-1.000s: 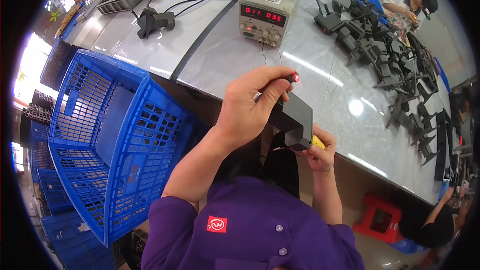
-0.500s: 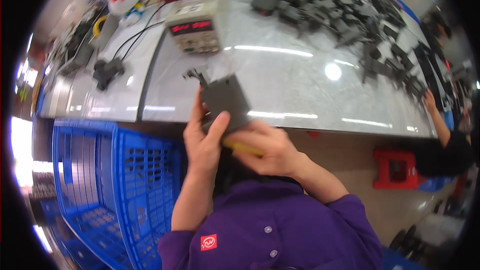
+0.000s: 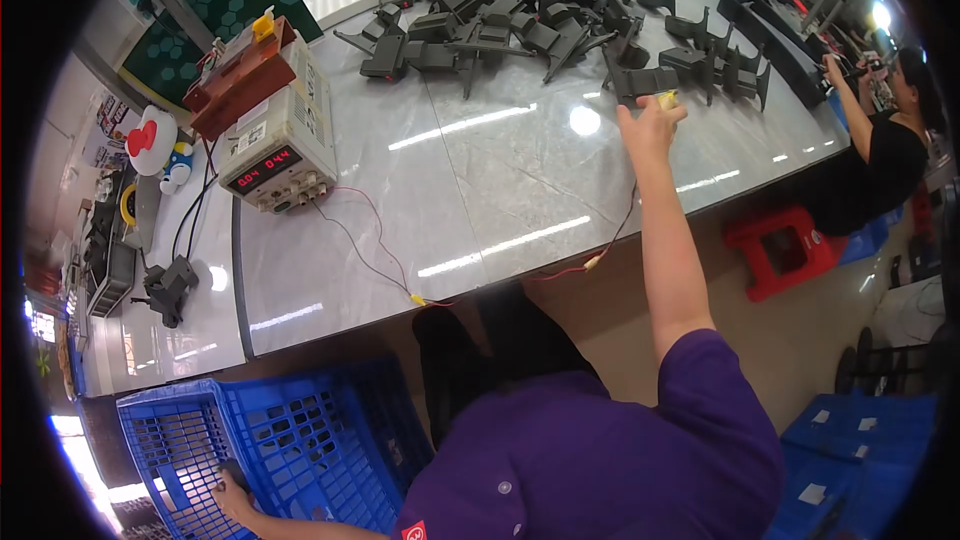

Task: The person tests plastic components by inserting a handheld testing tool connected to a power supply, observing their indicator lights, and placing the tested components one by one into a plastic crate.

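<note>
My left hand [image 3: 236, 502] is low at the left, in the blue plastic crate [image 3: 228, 405], with its fingers on a dark grey plastic part [image 3: 232, 472] that is mostly hidden. My right hand [image 3: 652, 130] reaches over the table to the near edge of a pile of dark grey plastic parts [image 3: 500, 15]. A small yellow object [image 3: 667, 99] shows at its fingertips; a thin wire [image 3: 628, 210] hangs below this hand. Just beyond the fingers lies a dark grey boxy part [image 3: 640, 82]; I cannot tell whether they touch it.
A power supply [image 3: 285, 155] with red digits stands on the table [image 3: 480, 180], its thin wires running over the front edge. A dark grey part [image 3: 168, 290] lies at the left. Another person [image 3: 885, 145] sits at the right, beside a red stool [image 3: 780, 250].
My hands have moved apart from the dark grey part they held together. The left went down into the crate with a dark grey part; the right reached forward to the pile. The view shifted.
</note>
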`<state>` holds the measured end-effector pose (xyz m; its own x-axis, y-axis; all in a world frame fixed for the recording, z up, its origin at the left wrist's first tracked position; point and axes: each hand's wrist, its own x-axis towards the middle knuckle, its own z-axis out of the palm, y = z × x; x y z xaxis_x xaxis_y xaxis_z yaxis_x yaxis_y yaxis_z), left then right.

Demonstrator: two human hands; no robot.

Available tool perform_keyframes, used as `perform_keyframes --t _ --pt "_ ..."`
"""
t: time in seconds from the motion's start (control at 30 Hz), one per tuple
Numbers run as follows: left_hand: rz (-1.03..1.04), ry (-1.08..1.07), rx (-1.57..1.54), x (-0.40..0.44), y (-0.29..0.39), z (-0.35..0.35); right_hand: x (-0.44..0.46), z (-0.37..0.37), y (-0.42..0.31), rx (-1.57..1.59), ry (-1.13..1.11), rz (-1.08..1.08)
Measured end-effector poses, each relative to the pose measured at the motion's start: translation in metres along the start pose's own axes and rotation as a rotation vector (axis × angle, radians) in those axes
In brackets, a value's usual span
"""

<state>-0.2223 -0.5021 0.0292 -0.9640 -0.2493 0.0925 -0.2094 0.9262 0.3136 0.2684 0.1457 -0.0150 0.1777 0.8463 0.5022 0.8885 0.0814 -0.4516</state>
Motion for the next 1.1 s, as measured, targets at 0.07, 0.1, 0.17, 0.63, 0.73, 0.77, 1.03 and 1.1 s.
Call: perform_keyframes --t 0.07,0.1,0.17,0.63,0.73,0.77,1.03,1.1 --pt "0.13 -0.025 0.116 0.043 -0.044 0.03 0.005 0.004 -0.005 -0.056 -0.089 0.081" --pt "0.171 -0.153 0.063 0.04 -0.043 0.032 0.006 0.006 -0.008 -0.12 -0.182 0.163" --pt "0.234 -0.205 0.045 0.036 -0.041 0.032 0.009 0.011 -0.003 -0.17 -0.182 0.126" --pt "0.583 -1.631 -1.395 -0.242 0.229 0.067 -0.081 -0.126 -0.127 1.002 -1.268 -0.28" --pt "0.447 -2.235 -1.494 -0.285 0.242 0.058 -0.108 -0.117 -0.152 1.087 -1.506 -0.134" --pt "0.403 -2.259 -1.492 -0.289 0.242 0.059 -0.119 -0.112 -0.158 1.109 -1.448 -0.035" --pt "-0.469 -1.741 -1.769 -0.277 0.251 0.036 -0.166 -0.142 -0.17 1.117 -0.921 -0.504" --pt "-0.473 -1.803 -1.797 -0.272 0.251 0.041 -0.177 -0.147 -0.176 1.043 -0.871 -0.823"
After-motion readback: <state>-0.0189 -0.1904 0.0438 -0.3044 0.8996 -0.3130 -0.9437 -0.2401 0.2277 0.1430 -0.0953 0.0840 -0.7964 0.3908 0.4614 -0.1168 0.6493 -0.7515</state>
